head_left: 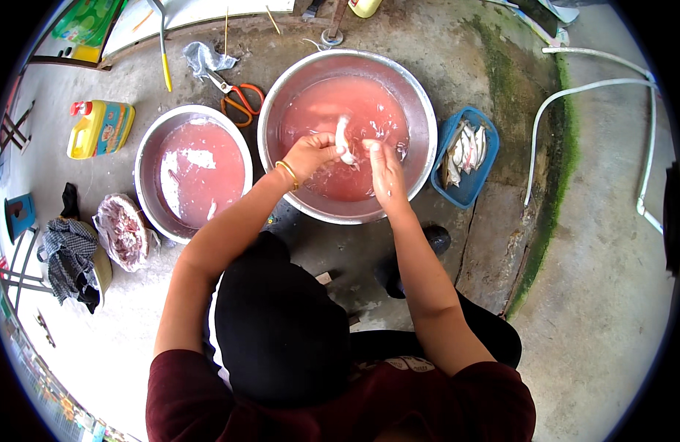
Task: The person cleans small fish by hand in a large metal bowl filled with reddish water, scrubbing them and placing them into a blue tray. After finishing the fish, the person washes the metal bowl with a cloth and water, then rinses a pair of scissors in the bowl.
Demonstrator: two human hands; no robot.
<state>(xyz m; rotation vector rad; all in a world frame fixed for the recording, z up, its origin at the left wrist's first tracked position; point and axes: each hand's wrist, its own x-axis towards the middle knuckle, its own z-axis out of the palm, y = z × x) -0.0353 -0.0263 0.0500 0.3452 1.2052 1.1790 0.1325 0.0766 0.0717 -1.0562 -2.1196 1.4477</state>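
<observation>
Both my hands are over a large steel basin (421,103) full of pinkish water. My left hand (312,152), with a gold bangle at the wrist, grips a small pale fish (343,138) held upright. My right hand (385,168) has its fingertips on the same fish from the right side. A second steel basin (150,140) with pink water and white scraps sits to the left. A blue basket (487,166) holding several small silvery fish lies just right of the large basin.
Orange-handled scissors (240,101) lie behind the basins beside a crumpled plastic bag (200,57). A yellow jug (100,129) stands far left. A bag of reddish offal (122,232) and a checked cloth (69,258) lie at left. White hoses (575,92) run across the concrete at right.
</observation>
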